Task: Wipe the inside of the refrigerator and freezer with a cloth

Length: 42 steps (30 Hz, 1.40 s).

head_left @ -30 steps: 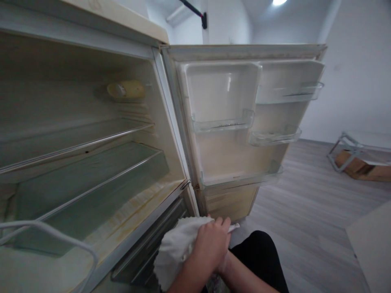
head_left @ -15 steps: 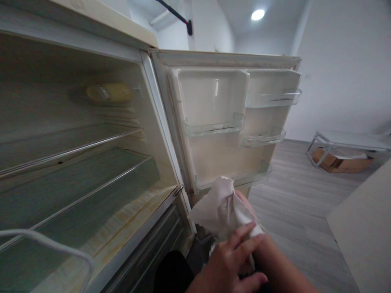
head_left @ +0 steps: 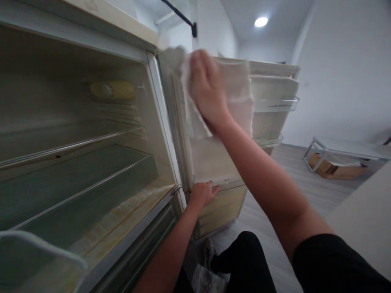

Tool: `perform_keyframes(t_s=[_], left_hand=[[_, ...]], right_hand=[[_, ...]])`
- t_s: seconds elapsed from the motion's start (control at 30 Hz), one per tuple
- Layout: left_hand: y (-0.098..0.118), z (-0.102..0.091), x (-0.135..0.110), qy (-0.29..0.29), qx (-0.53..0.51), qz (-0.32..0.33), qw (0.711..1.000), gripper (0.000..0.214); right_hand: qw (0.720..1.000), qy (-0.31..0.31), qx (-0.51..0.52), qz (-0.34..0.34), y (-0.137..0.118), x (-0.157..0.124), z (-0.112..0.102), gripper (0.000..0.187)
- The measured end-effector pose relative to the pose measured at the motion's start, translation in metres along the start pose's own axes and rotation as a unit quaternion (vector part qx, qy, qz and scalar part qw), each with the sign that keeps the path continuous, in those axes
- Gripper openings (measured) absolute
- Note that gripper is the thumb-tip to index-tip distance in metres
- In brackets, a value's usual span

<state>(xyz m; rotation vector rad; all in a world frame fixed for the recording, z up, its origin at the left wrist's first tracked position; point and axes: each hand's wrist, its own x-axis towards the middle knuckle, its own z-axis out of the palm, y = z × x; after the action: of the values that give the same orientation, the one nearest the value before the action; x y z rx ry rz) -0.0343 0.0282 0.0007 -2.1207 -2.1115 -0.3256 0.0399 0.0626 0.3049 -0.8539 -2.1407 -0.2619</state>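
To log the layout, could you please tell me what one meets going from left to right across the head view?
Yellow housing → right hand pressing cloth → door shelf → cardboard box.

Open gaps between fridge shelves [head_left: 91,179], door bins [head_left: 276,103] jutting, wide floor [head_left: 287,195] beyond
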Motion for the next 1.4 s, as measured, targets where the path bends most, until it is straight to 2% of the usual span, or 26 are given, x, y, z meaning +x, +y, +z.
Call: perform_keyframes(t_s=[0.03, 0.1, 0.13, 0.2, 0.27, 0.37, 0.47, 0.57, 0.8, 1.07, 1.27, 1.4], left_hand=[[0.002, 0.001, -0.001, -0.012, 0.013, -0.005, 1.0, 0.063], [0.003, 0.001, -0.004, -0.01, 0.021, -0.005, 1.0, 0.067], [0.003, 0.0, -0.006, -0.007, 0.021, -0.005, 1.0, 0.067], [0.002, -0.001, -0.009, -0.005, 0.021, -0.002, 1.0, 0.067], [0.001, -0.003, -0.011, -0.002, 0.021, 0.003, 1.0, 0.066], [0.0, -0.004, -0.014, 0.002, 0.022, 0.006, 1.0, 0.065], [-0.001, -0.004, -0.017, 0.006, 0.026, 0.008, 1.0, 0.064], [-0.003, -0.005, -0.02, 0.009, 0.028, 0.012, 1.0, 0.064], [-0.007, -0.008, -0.025, -0.01, 0.03, 0.016, 0.999, 0.065], [-0.01, -0.009, -0.029, -0.005, 0.032, 0.019, 0.999, 0.066], [-0.009, -0.01, -0.028, -0.017, 0.025, 0.014, 0.999, 0.062], [-0.011, -0.012, -0.029, -0.019, 0.028, 0.014, 0.999, 0.062]], right_hand=[[0.996, 0.047, 0.034, -0.063, -0.01, 0.002, 0.012, 0.036], [0.97, 0.133, 0.096, -0.182, -0.015, -0.004, 0.034, 0.025], [0.959, 0.158, 0.108, -0.209, -0.012, -0.01, 0.041, 0.02], [0.962, 0.176, 0.091, -0.188, 0.0, -0.021, 0.049, 0.014], [0.982, 0.124, 0.053, -0.129, 0.014, -0.028, 0.049, 0.015], [0.995, -0.044, 0.006, -0.094, 0.023, -0.034, 0.037, 0.041], [0.977, -0.177, -0.033, -0.113, 0.019, -0.036, 0.024, 0.068], [0.957, -0.245, -0.053, -0.143, 0.013, -0.033, 0.02, 0.075], [0.941, -0.292, -0.048, -0.163, 0.006, -0.021, 0.025, 0.066], [0.954, -0.251, -0.03, -0.164, 0.011, -0.031, 0.02, 0.066], [0.942, -0.3, -0.009, -0.153, 0.007, -0.021, 0.024, 0.064], [0.935, -0.316, 0.003, -0.159, 0.015, -0.023, 0.019, 0.059]])
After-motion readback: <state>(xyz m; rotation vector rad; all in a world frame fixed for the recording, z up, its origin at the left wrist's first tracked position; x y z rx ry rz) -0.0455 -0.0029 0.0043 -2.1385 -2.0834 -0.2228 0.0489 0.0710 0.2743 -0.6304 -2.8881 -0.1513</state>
